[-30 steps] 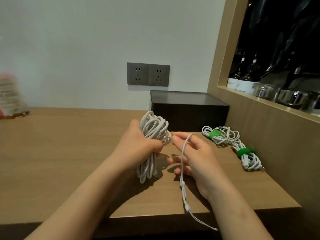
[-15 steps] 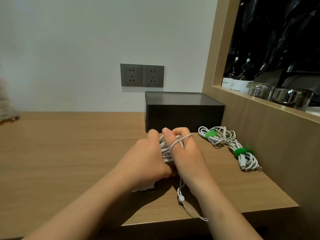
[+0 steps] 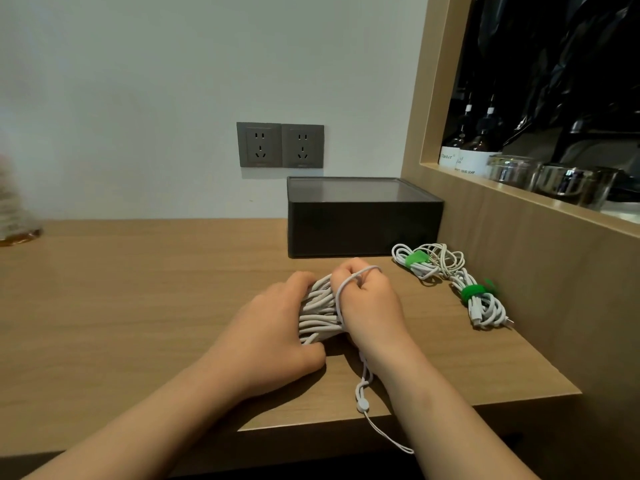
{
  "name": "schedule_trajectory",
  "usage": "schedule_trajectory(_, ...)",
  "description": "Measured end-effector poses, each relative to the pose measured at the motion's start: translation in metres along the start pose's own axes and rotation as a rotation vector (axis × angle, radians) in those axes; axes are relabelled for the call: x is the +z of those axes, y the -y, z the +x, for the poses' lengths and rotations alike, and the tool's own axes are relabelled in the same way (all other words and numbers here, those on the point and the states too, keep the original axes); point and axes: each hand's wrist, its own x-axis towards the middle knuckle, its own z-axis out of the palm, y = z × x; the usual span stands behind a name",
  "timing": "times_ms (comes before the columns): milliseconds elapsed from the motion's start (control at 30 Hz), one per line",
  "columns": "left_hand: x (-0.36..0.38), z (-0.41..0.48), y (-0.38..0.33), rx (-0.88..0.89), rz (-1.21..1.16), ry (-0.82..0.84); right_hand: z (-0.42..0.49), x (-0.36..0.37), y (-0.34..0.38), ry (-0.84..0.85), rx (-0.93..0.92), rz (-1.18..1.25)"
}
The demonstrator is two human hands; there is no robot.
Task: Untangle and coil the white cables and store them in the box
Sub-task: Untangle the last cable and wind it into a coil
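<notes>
The left hand [image 3: 270, 327] is gripping the white cable bundle [image 3: 318, 313] from nine o'clock, fingers curled over its strands; the right hand [image 3: 370, 303] is closing on the same bundle from three o'clock, fingers curled in, with a thin white strand [image 3: 363, 403] looping over its knuckles and trailing toward six o'clock off the counter [image 3: 138, 306] edge. A second ago the bundle was standing upright in the left hand alone and the right hand was apart, fingers spread under the strand; now the bundle is lying low by the counter and both hands are meeting on it. This is judged to mean the coil is formed and the loose strand is being wound round it as binding. The box [image 3: 363, 220] is sitting at twelve o'clock of the hands, apparently lidded; storing is not yet begun. Two tied cables [image 3: 450, 275] with green ties are lying at two o'clock, outside the box; they too are awaiting storage.
</notes>
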Motion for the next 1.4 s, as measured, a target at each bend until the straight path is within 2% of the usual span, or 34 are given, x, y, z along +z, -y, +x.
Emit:
schedule_trajectory(133, -0.006, -0.007, 0.006, 0.057, 0.017, 0.055, -0.001, 0.0, 0.003, -0.018, 0.014, -0.018)
schedule_trajectory(300, 0.001, 0.004, 0.005, 0.058, 0.066, -0.004, -0.001, 0.001, 0.007, -0.063, 0.098, 0.058)
schedule_trajectory(433, 0.003, 0.011, 0.008, 0.036, 0.066, 0.021, -0.002, -0.001, 0.01, -0.065, 0.171, 0.042)
schedule_trajectory(500, 0.002, 0.013, 0.01, 0.032, 0.065, 0.033, -0.001, -0.005, 0.016, 0.016, 0.214, -0.054)
schedule_trajectory(600, 0.002, 0.013, 0.015, 0.021, 0.028, 0.042, 0.003, -0.025, 0.029, 0.262, 0.293, -0.196)
schedule_trajectory(667, 0.002, 0.013, 0.017, 0.013, 0.005, 0.058, 0.009, -0.042, 0.038, 0.457, 0.224, -0.368)
schedule_trajectory(733, 0.002, 0.014, 0.018, 0.011, -0.015, 0.067, 0.016, -0.054, 0.047, 0.56, 0.169, -0.506)
schedule_trajectory(900, 0.001, 0.014, 0.019, -0.016, -0.051, 0.061, 0.033, -0.062, 0.057, 0.577, 0.255, -0.481)
schedule_trajectory(1000, 0.0, 0.014, 0.017, -0.009, -0.025, 0.079, 0.036, -0.06, 0.053, 0.539, 0.262, -0.686)
schedule_trajectory(1100, -0.002, 0.014, 0.014, 0.005, 0.009, 0.097, 0.029, -0.058, 0.043, 0.496, 0.162, -0.871)
schedule_trajectory(1167, -0.003, 0.014, 0.013, 0.012, 0.017, 0.105, 0.02, -0.056, 0.031, 0.447, 0.096, -0.761)
schedule_trajectory(1300, -0.002, 0.012, 0.013, -0.002, 0.01, 0.092, -0.004, -0.047, 0.01, 0.277, -0.009, -0.27)
schedule_trajectory(1400, -0.001, 0.012, 0.013, -0.009, -0.001, 0.083, -0.011, -0.047, 0.003, 0.272, -0.043, -0.067)
